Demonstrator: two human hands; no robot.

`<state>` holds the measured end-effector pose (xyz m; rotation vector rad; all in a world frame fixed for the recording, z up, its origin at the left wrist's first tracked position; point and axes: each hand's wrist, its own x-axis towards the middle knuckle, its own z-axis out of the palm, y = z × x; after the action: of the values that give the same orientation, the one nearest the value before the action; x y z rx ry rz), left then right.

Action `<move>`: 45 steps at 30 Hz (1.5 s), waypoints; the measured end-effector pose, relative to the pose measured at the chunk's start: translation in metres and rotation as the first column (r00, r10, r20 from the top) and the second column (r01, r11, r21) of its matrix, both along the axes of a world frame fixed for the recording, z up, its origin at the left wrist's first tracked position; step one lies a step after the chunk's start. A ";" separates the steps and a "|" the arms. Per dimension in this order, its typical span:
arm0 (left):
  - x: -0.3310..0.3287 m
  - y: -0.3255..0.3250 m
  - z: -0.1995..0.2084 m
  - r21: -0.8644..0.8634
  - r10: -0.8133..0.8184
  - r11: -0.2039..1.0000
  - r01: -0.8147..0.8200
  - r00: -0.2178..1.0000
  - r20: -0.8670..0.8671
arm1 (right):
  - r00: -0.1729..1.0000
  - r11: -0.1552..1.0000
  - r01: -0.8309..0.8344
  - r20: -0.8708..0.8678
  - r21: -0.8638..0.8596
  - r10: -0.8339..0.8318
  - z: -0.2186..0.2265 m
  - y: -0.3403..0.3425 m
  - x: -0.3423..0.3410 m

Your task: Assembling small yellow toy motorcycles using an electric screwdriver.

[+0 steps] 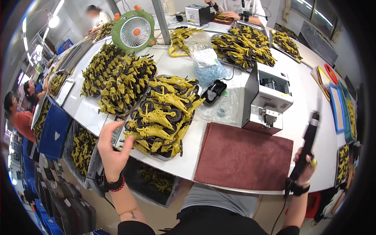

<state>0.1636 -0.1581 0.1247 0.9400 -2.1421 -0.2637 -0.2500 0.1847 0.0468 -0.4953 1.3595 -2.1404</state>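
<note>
Plainly, the heap of yellow toy motorcycles (162, 113) piled high near the counter's (219, 129) front edge could spill if the open left hand (112, 150) snags one, while the right hand (307, 162), well apart, grips a black electric screwdriver (307, 143).

Your left hand (112, 150) at the near edge of the toy motorcycle pile (162, 113) | mat (243, 156) on the table (313, 129) right of the pile | machine (268, 98) behind the mat | your right hand (305, 162) holds a screwdriver (307, 141) right of the mat | fan (133, 31) far behind the pile.
</note>
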 end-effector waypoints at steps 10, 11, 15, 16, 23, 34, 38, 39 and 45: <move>-0.004 0.097 -0.104 0.668 0.641 0.563 0.487 0.253 -0.725 | 0.994 0.742 0.053 0.105 -0.668 0.024 0.022 -0.007 0.043; -0.002 0.093 -0.102 0.652 0.647 0.516 0.556 0.246 -0.722 | 0.995 0.771 0.065 0.096 -0.634 -0.005 0.019 -0.012 0.045; -0.007 0.074 -0.100 0.601 0.623 0.387 0.699 0.282 -0.729 | 1.000 0.797 0.008 0.028 -0.603 0.011 -0.004 -0.004 0.047; -0.006 0.072 -0.102 0.580 0.594 0.361 0.730 0.300 -0.747 | 0.999 0.800 0.012 0.035 -0.600 0.012 -0.010 -0.002 0.048; 0.023 0.087 -0.091 0.690 0.601 0.441 0.574 0.382 -0.702 | 0.985 0.809 0.167 0.120 -0.564 -0.120 -0.015 0.011 0.053; 0.121 0.017 -0.126 0.796 0.656 0.579 0.178 0.479 -0.584 | 0.998 0.828 0.069 0.039 -0.556 -0.057 -0.019 0.024 0.051; 0.129 -0.007 -0.135 0.783 0.630 0.567 0.256 0.477 -0.613 | 0.984 0.828 0.175 0.099 -0.533 -0.145 -0.015 0.020 0.057; 0.118 0.000 -0.130 0.735 0.618 0.586 0.341 0.398 -0.678 | 0.985 0.830 0.174 0.098 -0.530 -0.143 -0.015 0.020 0.057; 0.073 0.056 -0.170 0.641 0.710 0.671 0.373 -0.073 -0.700 | 0.985 0.824 0.170 0.108 -0.541 -0.133 -0.018 0.025 0.055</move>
<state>0.2361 -0.1017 -0.0453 0.9028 -0.2391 -1.3014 -0.1953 0.2093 0.0290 -0.5378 0.7432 -2.6601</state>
